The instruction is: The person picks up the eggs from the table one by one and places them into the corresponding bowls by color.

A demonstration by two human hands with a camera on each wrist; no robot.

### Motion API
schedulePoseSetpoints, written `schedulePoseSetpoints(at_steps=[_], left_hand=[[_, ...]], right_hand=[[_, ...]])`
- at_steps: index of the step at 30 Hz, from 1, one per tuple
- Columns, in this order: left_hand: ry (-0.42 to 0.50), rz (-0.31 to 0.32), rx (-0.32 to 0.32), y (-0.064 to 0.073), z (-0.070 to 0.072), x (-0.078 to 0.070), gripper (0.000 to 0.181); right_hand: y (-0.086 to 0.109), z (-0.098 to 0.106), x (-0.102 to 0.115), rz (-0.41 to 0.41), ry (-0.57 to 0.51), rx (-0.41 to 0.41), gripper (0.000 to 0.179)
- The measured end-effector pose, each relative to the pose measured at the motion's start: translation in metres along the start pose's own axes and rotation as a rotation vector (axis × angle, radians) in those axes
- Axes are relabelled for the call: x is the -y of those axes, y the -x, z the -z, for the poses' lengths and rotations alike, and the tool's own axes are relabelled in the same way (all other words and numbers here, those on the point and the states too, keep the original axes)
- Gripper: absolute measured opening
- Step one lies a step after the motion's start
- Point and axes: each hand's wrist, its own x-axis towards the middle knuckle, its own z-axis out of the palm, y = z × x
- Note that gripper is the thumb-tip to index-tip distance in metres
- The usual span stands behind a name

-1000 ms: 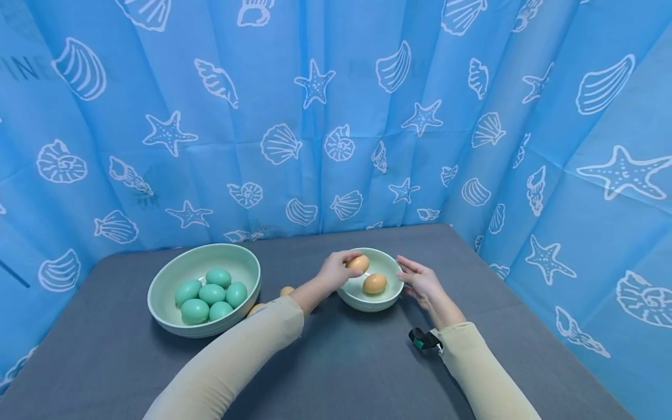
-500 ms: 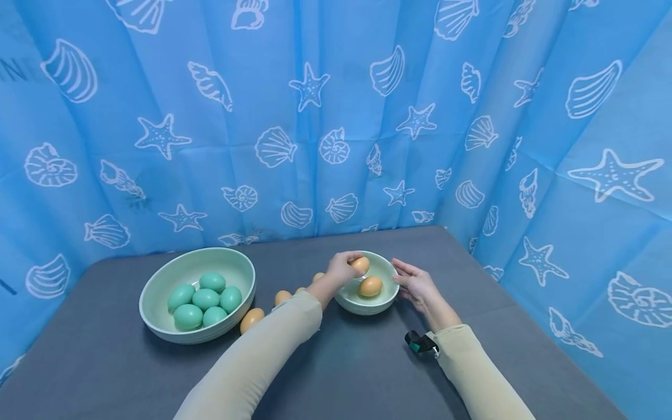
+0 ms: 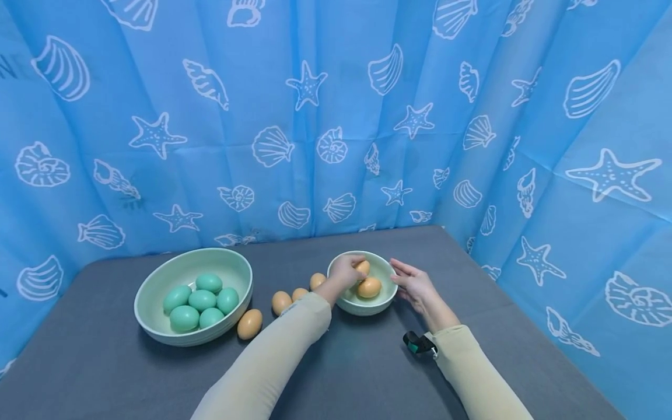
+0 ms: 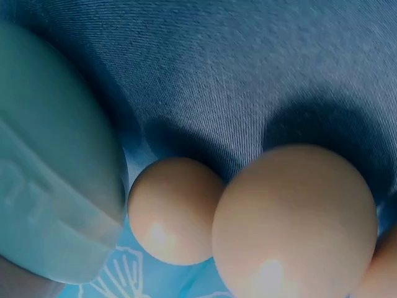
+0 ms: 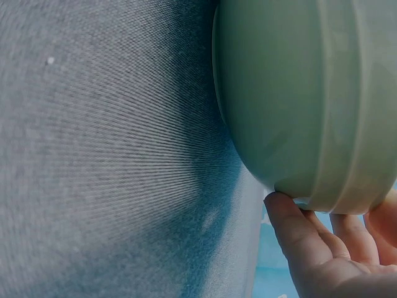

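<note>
Inside the small pale green bowl (image 3: 362, 311), my left hand (image 3: 343, 273) holds a brown egg (image 3: 363, 268), its fingers partly covering the shell. Beside that egg lies another brown egg (image 3: 370, 287) on the bowl's bottom. My right hand (image 3: 420, 289) touches the bowl's right side near the rim; in the right wrist view its fingers (image 5: 301, 242) rest against the outer wall. Left of the bowl, several brown eggs (image 3: 281, 303) lie in a slanting row, partly behind my left forearm. The left wrist view shows them close up by the bowl wall (image 4: 56, 167).
A larger pale green bowl (image 3: 196, 339) stands at the left with several green eggs (image 3: 202, 300) in it. One brown egg (image 3: 249, 324) lies right by its side. Grey cloth (image 3: 367, 373) covers the table, and a blue shell-patterned curtain (image 3: 315, 175) hangs behind and at the right.
My left hand has gone lower into the small bowl with the egg, bringing it down close to the other one. More of the row of eggs shows. The right hand stays at the bowl.
</note>
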Motion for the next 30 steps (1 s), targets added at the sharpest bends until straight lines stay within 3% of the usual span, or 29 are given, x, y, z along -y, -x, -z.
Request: schedulePoseSetpoints(at_steps=[7, 22, 30], left_hand=[[-0.017, 0.028, -0.023, -0.005, -0.0047, 0.0011, 0.048], [-0.093, 0.106, 0.022, -0.0045, -0.0091, 0.0011, 0.049], [-0.085, 0.142, 0.022, -0.0064, -0.0097, 0.0012, 0.05]], right_hand=[[0.0012, 0.0006, 0.0003, 0.004, 0.0, -0.006, 0.057], [0.0014, 0.0009, -0.0009, 0.01, -0.009, 0.006, 0.057], [0.0003, 0.0011, -0.0014, 0.016, -0.004, 0.007, 0.057]])
